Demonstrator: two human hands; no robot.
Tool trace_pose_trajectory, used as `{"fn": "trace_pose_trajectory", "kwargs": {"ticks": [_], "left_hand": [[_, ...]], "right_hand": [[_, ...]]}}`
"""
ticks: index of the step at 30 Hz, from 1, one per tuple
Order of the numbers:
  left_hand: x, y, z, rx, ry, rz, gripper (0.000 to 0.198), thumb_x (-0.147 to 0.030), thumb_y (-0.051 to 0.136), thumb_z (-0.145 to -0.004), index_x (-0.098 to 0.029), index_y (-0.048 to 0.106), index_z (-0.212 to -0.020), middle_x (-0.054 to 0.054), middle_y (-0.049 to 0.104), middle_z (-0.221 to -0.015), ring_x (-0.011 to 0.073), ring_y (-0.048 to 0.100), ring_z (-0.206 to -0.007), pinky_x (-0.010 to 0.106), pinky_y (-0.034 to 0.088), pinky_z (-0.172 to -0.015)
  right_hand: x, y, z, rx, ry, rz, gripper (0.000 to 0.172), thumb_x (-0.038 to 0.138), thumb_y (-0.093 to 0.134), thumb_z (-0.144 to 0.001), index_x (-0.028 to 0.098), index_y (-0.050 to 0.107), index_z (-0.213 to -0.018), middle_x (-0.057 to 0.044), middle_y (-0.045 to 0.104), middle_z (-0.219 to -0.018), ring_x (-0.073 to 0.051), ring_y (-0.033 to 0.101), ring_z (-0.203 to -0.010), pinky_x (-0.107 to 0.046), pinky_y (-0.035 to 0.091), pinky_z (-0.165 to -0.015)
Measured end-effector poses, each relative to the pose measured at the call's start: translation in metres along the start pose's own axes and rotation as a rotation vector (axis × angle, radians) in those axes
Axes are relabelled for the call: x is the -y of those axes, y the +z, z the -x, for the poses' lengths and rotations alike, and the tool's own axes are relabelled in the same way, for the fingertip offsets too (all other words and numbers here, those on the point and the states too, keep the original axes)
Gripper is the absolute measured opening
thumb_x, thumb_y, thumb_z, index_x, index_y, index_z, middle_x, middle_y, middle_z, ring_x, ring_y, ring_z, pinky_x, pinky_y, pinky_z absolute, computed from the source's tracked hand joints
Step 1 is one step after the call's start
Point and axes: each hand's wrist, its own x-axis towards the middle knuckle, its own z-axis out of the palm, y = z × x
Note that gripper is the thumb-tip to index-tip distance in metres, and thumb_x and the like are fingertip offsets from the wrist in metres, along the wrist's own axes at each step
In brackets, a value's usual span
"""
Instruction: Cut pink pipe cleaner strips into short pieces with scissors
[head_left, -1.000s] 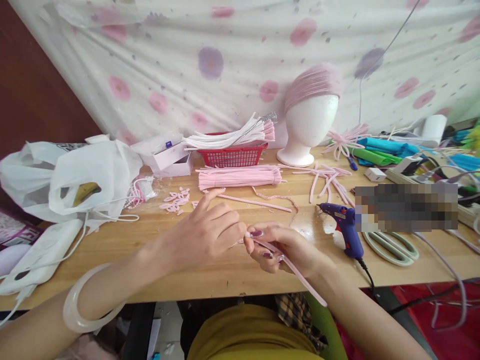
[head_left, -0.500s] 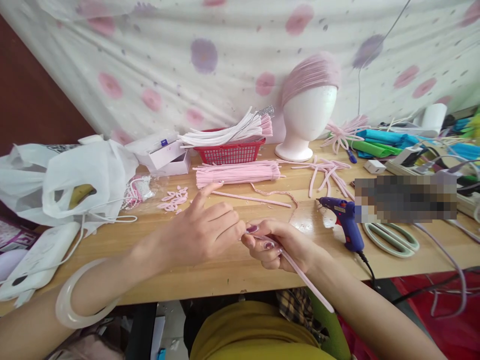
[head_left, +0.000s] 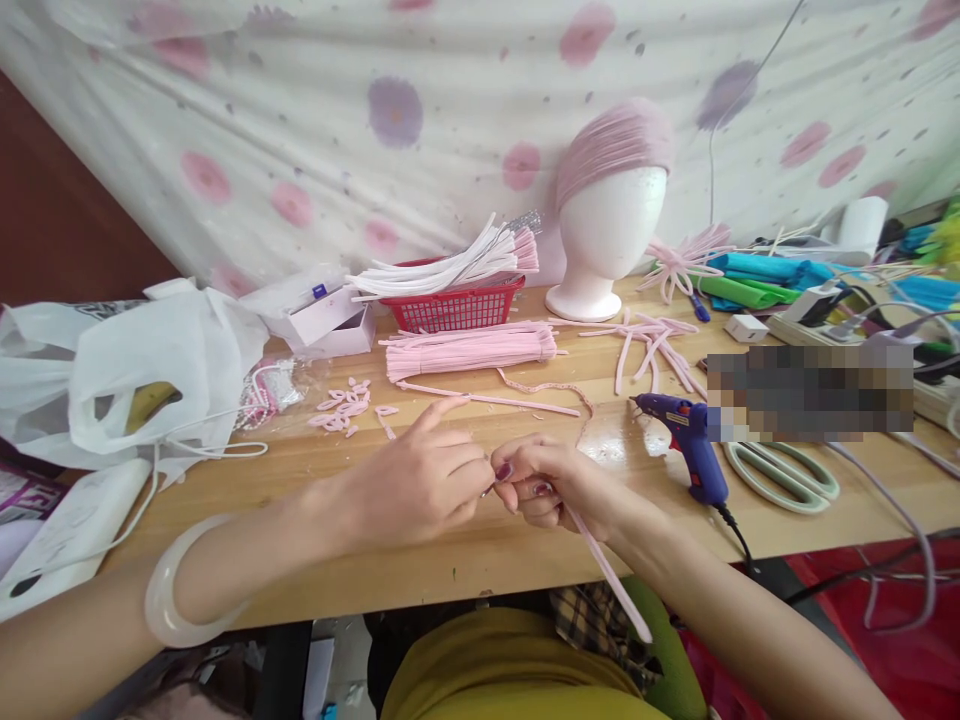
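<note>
My left hand (head_left: 431, 475) and my right hand (head_left: 559, 485) meet fingertip to fingertip above the front of the table. A pink pipe cleaner (head_left: 611, 575) runs through the closed fingers of my right hand, its long free end slanting down to the right over my forearm. The other end is hidden where the fingers meet; my left thumb and curled fingers pinch there, with the index finger stretched out. Beyond them lie a single pink pipe cleaner (head_left: 495, 399), a bundle of pink pipe cleaners (head_left: 472, 350) and small pink loops (head_left: 341, 408).
At right lie a blue glue gun (head_left: 686, 435) and green-handled scissors (head_left: 784, 480). Behind stand a red basket (head_left: 457, 308) of pipe cleaners and a white foam head (head_left: 611, 230). White plastic bags (head_left: 157, 350) fill the left side.
My hands stay pressed together, with the fingers shifted slightly. The pipe cleaner's free end has swung a little left and down. The view has shifted slightly.
</note>
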Motion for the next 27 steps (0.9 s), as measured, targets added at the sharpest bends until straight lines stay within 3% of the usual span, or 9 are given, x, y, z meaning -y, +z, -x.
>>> {"fn": "trace_pose_trajectory", "kwargs": {"ticks": [3,5,8,12,15,17,19,23,27], "left_hand": [[0.0,0.005,-0.006,0.082,-0.118,0.228,0.027,-0.01,0.036,-0.09,-0.017,0.055,-0.073,0.0,0.058,-0.066,0.0134,0.051,-0.064,0.033,0.047,-0.084],[0.0,0.007,-0.01,0.149,-0.249,0.419,0.024,-0.012,0.037,-0.089,-0.017,0.058,-0.078,0.002,0.06,-0.071,0.0138,0.053,-0.067,0.027,0.045,-0.068],[0.005,0.009,-0.015,0.286,-0.505,0.776,0.02,-0.016,0.042,-0.086,-0.017,0.055,-0.071,0.0,0.059,-0.066,0.012,0.053,-0.061,0.024,0.04,-0.059],[0.016,0.018,-0.018,0.431,-0.826,1.392,0.017,-0.021,0.046,-0.079,-0.018,0.052,-0.063,-0.003,0.05,-0.054,0.0127,0.054,-0.054,0.027,0.044,-0.058],[0.019,0.021,-0.019,0.512,-0.927,1.57,0.016,-0.021,0.045,-0.076,-0.019,0.05,-0.061,-0.003,0.045,-0.051,0.0151,0.057,-0.056,0.031,0.048,-0.061],[0.016,0.018,-0.019,0.526,-0.798,1.344,0.018,-0.021,0.042,-0.081,-0.018,0.054,-0.068,0.0,0.055,-0.059,0.017,0.06,-0.063,0.033,0.051,-0.065],[0.01,0.014,-0.018,0.418,-0.554,0.867,0.024,-0.021,0.039,-0.089,-0.017,0.059,-0.077,0.004,0.064,-0.073,0.0182,0.061,-0.072,0.038,0.053,-0.075],[0.002,0.012,-0.013,0.116,-0.078,-0.069,0.03,-0.014,0.035,-0.095,-0.015,0.062,-0.081,0.003,0.065,-0.076,0.0169,0.059,-0.078,0.059,0.036,-0.105],[0.006,0.018,-0.009,-0.028,0.168,-0.355,0.029,-0.01,0.038,-0.094,-0.016,0.062,-0.08,-0.001,0.063,-0.071,0.0156,0.059,-0.076,0.064,0.018,-0.114]], "right_hand": [[-0.001,0.001,0.004,-0.149,-0.15,0.223,0.017,0.022,0.05,-0.069,0.016,0.054,-0.054,0.01,0.026,-0.041,-0.005,0.016,-0.038,-0.021,0.013,-0.039],[-0.001,0.002,0.009,-0.211,-0.28,0.469,0.018,0.02,0.046,-0.072,0.017,0.055,-0.056,0.007,0.034,-0.044,-0.007,0.027,-0.042,-0.022,0.02,-0.043],[-0.002,0.001,0.012,-0.229,-0.49,0.88,0.02,0.014,0.043,-0.077,0.017,0.054,-0.06,0.003,0.047,-0.055,-0.01,0.04,-0.053,-0.022,0.029,-0.052],[-0.007,-0.003,0.01,-0.149,-0.678,1.259,0.017,0.013,0.043,-0.081,0.018,0.051,-0.067,0.001,0.047,-0.061,-0.011,0.036,-0.054,-0.024,0.026,-0.054],[-0.01,-0.006,0.011,-0.146,-0.707,1.436,0.015,0.019,0.047,-0.083,0.019,0.05,-0.068,0.001,0.044,-0.062,-0.011,0.027,-0.052,-0.026,0.019,-0.051],[-0.011,-0.008,0.013,-0.151,-0.667,1.388,0.014,0.018,0.047,-0.081,0.019,0.052,-0.068,0.001,0.045,-0.063,-0.011,0.028,-0.053,-0.026,0.02,-0.052],[-0.009,-0.01,0.014,-0.176,-0.559,1.186,0.016,0.016,0.046,-0.08,0.018,0.054,-0.067,0.001,0.047,-0.063,-0.011,0.035,-0.055,-0.025,0.025,-0.054],[-0.004,-0.016,0.009,-0.189,-0.1,0.41,0.017,0.023,0.05,-0.073,0.016,0.055,-0.058,0.008,0.033,-0.048,-0.007,0.024,-0.044,-0.021,0.016,-0.043],[-0.001,-0.02,-0.001,-0.048,0.158,0.117,0.014,0.029,0.048,-0.064,0.018,0.05,-0.057,0.012,0.021,-0.045,-0.004,0.008,-0.037,-0.02,0.01,-0.035]]}}
